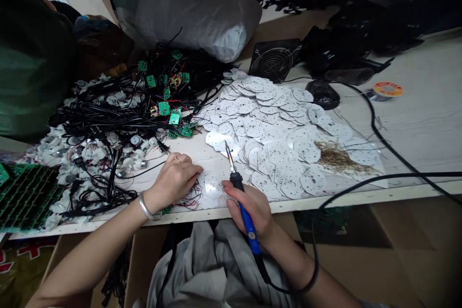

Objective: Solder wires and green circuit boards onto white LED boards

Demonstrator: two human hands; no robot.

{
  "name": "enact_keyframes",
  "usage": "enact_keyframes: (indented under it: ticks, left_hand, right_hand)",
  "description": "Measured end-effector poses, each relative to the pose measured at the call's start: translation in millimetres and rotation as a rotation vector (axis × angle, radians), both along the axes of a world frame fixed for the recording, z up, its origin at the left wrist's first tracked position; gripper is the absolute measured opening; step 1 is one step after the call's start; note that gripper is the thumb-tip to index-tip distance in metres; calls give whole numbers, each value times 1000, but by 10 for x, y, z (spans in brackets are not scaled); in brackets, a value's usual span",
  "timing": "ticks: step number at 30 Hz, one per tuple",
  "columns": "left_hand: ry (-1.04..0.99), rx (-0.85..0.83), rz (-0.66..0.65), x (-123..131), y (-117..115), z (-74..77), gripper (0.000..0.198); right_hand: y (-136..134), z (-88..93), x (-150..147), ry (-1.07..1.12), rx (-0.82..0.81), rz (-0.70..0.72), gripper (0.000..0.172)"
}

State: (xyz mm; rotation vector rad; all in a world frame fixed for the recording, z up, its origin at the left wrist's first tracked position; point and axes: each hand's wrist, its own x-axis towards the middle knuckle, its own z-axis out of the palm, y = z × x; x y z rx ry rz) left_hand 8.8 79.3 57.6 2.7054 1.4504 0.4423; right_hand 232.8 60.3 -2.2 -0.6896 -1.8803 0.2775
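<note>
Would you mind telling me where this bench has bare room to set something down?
Bare bench lies right of the black cable, beside the solder spool. Leftward is crowded: white perforated boards and tangled black wires surround the left hand and the right hand with its soldering iron.

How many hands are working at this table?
2. The left hand rests on the table beside a white perforated board; the right hand holds a blue-handled soldering iron above it. No others show.

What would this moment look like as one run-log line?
left hand: beside white board | right hand: holds soldering iron | nearby: solder spool
</note>
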Motion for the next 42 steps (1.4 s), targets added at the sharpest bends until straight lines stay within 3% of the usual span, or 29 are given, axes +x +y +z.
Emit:
enact_keyframes:
  ticks: [3,6,9,11,14,19,23,28,34,42]
  left_hand:
    - [-121,68,90,-54,10,89,14]
    - [-199,38,169,-39,49,275,14]
    - [-193,-13,153,63,81,385,18]
    - [-130,-85,84,142,80,349,19]
    - [-8,-216,15,212,43,164,17]
    - [5,-271,76,164,-31,-89,12]
    - [-9,-242,10,106,-43,-104,14]
    - [-63,-296,-39,61,-27,-82,15]
    - [-64,-310,-39,42,-21,-108,15]
    - [-70,-341,-46,28,-22,-109,15]
  right_hand:
    - [-5,-9,27,11,-23,30,25]
    - [7,-22,44,47,-24,12,38]
    - [-6,-25,60,92,-57,-1,38]
    - [-43,-33,77,129,-94,-28,31]
    - [-123,-71,100,180,-165,-133,26]
    - [-205,-126,98,261,-269,-211,17]
    - [-214,-122,99,284,-397,-219,8]
    - [-232,-148,110,322,-570,-224,16]
    - [-213,-137,87,293,-471,-169,18]
    - [-173,65,55,138,-332,-162,16]
